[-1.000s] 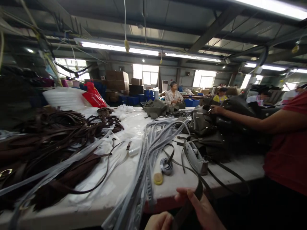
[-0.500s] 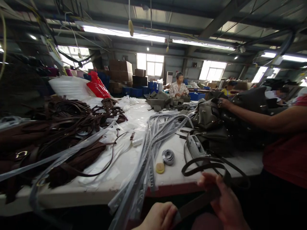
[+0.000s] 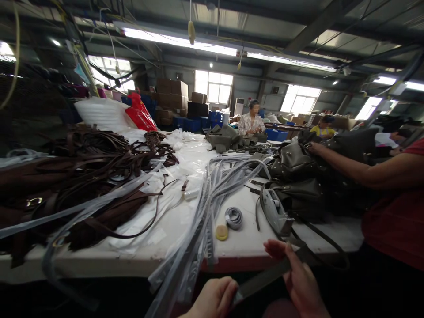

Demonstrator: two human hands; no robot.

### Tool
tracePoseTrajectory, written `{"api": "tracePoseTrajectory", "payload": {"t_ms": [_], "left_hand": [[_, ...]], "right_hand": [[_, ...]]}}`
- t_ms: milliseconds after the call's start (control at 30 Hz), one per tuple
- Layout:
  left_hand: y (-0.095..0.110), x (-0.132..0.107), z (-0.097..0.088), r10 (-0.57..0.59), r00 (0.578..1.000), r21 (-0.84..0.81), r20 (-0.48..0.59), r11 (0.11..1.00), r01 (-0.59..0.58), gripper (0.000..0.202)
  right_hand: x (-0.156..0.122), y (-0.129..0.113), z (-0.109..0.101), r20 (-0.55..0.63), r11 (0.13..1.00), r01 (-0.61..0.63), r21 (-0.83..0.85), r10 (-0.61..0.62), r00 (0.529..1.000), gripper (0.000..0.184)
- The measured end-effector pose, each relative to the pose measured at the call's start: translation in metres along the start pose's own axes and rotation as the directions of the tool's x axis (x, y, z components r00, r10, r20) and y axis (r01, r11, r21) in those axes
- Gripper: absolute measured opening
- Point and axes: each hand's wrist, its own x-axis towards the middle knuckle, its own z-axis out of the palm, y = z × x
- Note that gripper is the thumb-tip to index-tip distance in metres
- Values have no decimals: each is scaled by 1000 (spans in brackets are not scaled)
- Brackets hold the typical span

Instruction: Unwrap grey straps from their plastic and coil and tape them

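Observation:
Low in front of me, my left hand [image 3: 213, 297] is closed around one end of a dark olive strap [image 3: 265, 278], where a bit of clear plastic shows by the fingers. Farther up the strap is my right hand [image 3: 300, 280], its fingers curled loosely about it and the thumb raised. Beyond that hand the strap runs on toward the table edge. A grey tape dispenser [image 3: 276, 212] stands on the table just past my right hand. Long plastic-wrapped strips [image 3: 198, 221] hang over the table edge near my left hand.
Brown bags and straps [image 3: 82, 185] cover the left of the white table [image 3: 185, 260]. A grey coil [image 3: 233, 218] and yellow tape roll [image 3: 221, 232] lie mid-table. At right, a co-worker's arm [image 3: 351, 165] reaches to dark olive bags [image 3: 294, 163]. Another person [image 3: 251, 121] sits beyond.
The strap's loop by the tape dispenser has been drawn away, and the strap now lies straighter between my hands. My right hand has shifted slightly left. The view has turned a little.

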Motion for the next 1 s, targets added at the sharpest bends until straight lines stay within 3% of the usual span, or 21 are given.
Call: {"api": "tracePoseTrajectory", "payload": {"t_ms": [67, 167, 267, 367, 433, 500, 533, 600, 667, 733, 833, 933, 1000], "left_hand": [[-1, 2, 2, 11, 1000, -23, 15, 1000, -11, 67], [1, 7, 8, 63, 998, -55, 3, 996, -63, 67], [4, 9, 8, 146, 989, -107, -22, 983, -147, 66], [3, 8, 4, 127, 992, -101, -25, 986, -129, 64], [3, 6, 1, 72, 997, -59, -35, 995, -74, 65], [4, 5, 0, 45, 998, -55, -44, 997, -47, 66], [5, 5, 2, 40, 998, -78, -39, 996, -43, 67], [7, 7, 6, 45, 999, -148, -25, 988, -48, 67], [8, 9, 9, 74, 996, -206, -43, 975, -81, 67], [9, 11, 11, 111, 992, -232, -58, 965, -122, 67], [5, 12, 8, 106, 993, -222, -45, 968, -114, 67], [1, 11, 6, 46, 997, -192, -61, 980, -57, 66], [-2, 11, 7, 26, 997, -191, -71, 981, -39, 66]], "right_hand": [[-3, -5, 3, 87, 992, -24, -125, 35, 996, 59], [-24, 8, 30, 296, 934, -9, -356, 122, 947, 67], [-41, 36, 55, 429, 930, 33, -367, 138, 893, 69], [-33, 47, 48, 340, 969, -72, -236, 151, 928, 71], [-16, 38, 30, 202, 980, -141, -138, 168, 965, 69], [-2, 24, 13, 110, 987, -127, -100, 138, 984, 67], [2, 19, 10, 110, 987, -93, -131, 108, 988, 67], [-2, 16, 14, 225, 961, -10, -276, 75, 972, 66], [-14, 25, 30, 381, 922, 71, -380, 86, 921, 65], [-27, 40, 46, 479, 919, 105, -381, 99, 872, 66], [-27, 51, 50, 430, 945, 61, -320, 88, 898, 66], [-6, 40, 30, 280, 970, 20, -241, 49, 959, 68], [5, 31, 18, 224, 975, 3, -223, 48, 973, 68]]}}
